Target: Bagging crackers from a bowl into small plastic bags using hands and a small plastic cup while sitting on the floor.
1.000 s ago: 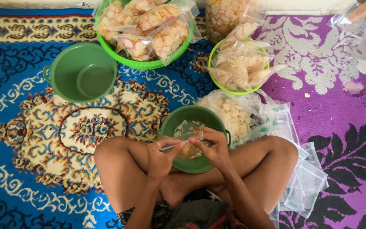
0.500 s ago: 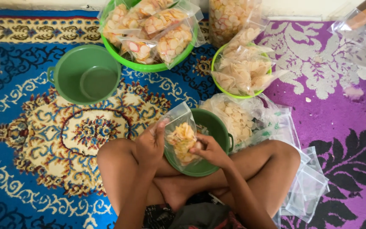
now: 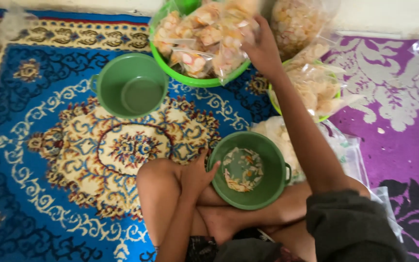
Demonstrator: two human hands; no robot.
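My right hand (image 3: 264,48) reaches far forward over a bright green basin (image 3: 190,80) piled with several filled clear bags, its fingers shut on a bag of crackers (image 3: 233,51) that lies at the basin's right rim. The bag is blurred. My left hand (image 3: 197,177) rests by my knee with fingers spread, touching the left rim of a dark green bowl (image 3: 277,189). That bowl sits in front of my crossed legs and holds a thin layer of loose crackers (image 3: 241,172).
An empty dark green bucket (image 3: 110,97) stands left of the basin. A second bright green basket with filled bags (image 3: 318,90) and a large sack of crackers (image 3: 299,19) sit at right. An open sack of pale crackers (image 3: 277,133) and empty clear bags (image 3: 357,162) lie beside my right leg on the patterned carpet.
The filled bag was held by both hands over the dark green bowl. My right hand has carried it forward to the basin, and my left hand has dropped to the bowl's rim.
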